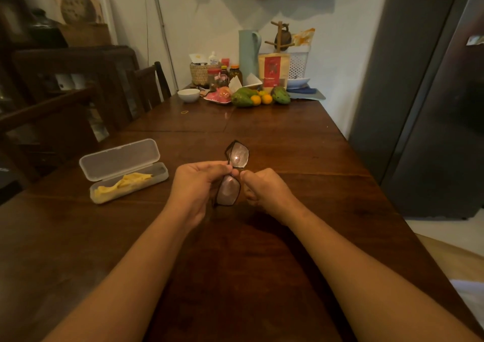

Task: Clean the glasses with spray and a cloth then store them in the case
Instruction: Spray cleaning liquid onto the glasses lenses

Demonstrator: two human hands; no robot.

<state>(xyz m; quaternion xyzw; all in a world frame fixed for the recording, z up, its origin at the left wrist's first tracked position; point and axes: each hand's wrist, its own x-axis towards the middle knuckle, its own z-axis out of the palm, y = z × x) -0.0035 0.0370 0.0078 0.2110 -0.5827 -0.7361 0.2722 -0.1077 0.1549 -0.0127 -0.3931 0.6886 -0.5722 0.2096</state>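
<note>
Dark-framed glasses (234, 174) are held upright above the wooden table (288, 142), one lens above the other, both lenses smeared. My left hand (195, 187) pinches the frame near the bridge from the left. My right hand (264, 188) has its fingers curled and its thumb at the bridge from the right. A clear plastic case (123, 169) lies open to the left, lid tilted back, with a yellow cloth (125, 183) crumpled inside it. No spray bottle is plainly visible near my hands.
The far end of the table holds a white bowl (188, 95), fruit (259, 96), jars, a woven basket and a pale jug (248, 53). Dark wooden chairs (149, 85) stand along the left side. A tall grey fridge (429, 93) stands to the right.
</note>
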